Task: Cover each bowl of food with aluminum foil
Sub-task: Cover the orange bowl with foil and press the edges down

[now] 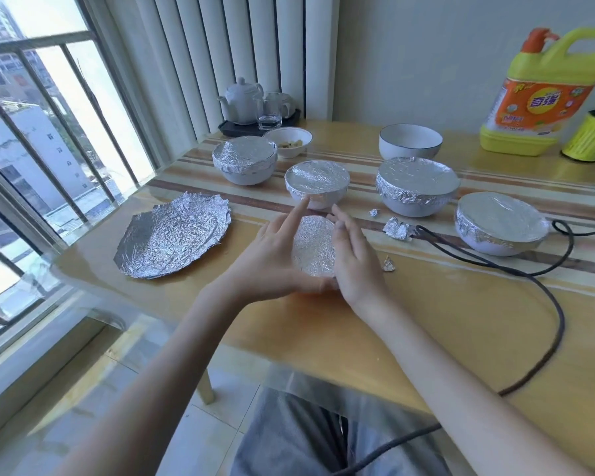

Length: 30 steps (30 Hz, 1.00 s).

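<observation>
A small foil-covered bowl (314,245) sits near the table's front edge between my hands. My left hand (272,259) cups its left side, thumb under the near rim and fingers stretched out. My right hand (354,259) presses flat against its right side, fingers straight. Several other white bowls wear foil: back left (244,156), centre (317,178), right of centre (416,182) and far right (502,223). A small bowl holding food (289,140) and a larger white bowl (409,140) at the back stand uncovered. Loose foil sheets (176,235) lie in a stack at the left.
Foil scraps (397,229) lie right of my hands. A black cable (560,304) loops across the table's right side. A yellow detergent jug (543,94) and a green spool (589,135) stand at the back right. At the back, a teapot (239,99) and glass share a tray.
</observation>
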Available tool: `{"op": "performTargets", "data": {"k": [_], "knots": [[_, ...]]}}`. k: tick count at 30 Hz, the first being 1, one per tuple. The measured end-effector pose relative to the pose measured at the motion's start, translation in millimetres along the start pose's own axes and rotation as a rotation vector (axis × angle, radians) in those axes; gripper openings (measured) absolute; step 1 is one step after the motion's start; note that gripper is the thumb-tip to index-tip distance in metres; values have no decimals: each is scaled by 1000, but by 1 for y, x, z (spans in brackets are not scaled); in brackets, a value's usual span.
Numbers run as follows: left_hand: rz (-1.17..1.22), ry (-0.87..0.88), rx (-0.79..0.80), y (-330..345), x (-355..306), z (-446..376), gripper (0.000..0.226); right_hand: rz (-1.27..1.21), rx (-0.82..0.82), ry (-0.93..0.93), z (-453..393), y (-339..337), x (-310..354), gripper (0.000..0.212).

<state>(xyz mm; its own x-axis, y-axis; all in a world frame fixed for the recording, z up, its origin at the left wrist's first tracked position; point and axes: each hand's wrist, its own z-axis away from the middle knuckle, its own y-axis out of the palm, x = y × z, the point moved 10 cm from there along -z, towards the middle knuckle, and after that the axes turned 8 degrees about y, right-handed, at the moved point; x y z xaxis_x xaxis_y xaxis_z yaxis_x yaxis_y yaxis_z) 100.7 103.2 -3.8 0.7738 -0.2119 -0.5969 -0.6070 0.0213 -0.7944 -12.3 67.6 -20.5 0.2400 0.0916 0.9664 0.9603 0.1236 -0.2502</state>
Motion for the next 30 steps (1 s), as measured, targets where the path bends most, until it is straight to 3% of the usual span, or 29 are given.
{"op": "performTargets", "data": {"k": [7,10,13,17,22,26,30], "knots": [[-94,-21,18,6,2,-3,139,-180,7,146,-4,1,-15,45],[-97,-35,40,6,3,-3,142,-447,120,244,-8,9,-22,55],[48,-20,-2,-10,6,-1,118,-614,135,367,-8,-6,-29,70],[330,27,-313,-41,21,0,85,-413,-116,336,8,-32,-28,55],[626,-60,-356,-5,34,-9,70,-250,-143,213,23,2,-9,45],[544,-135,-496,-10,37,-3,45,-244,-270,178,22,-1,-12,41],[311,-129,-574,-19,21,13,29,-255,-273,140,19,-1,-11,41]]}}
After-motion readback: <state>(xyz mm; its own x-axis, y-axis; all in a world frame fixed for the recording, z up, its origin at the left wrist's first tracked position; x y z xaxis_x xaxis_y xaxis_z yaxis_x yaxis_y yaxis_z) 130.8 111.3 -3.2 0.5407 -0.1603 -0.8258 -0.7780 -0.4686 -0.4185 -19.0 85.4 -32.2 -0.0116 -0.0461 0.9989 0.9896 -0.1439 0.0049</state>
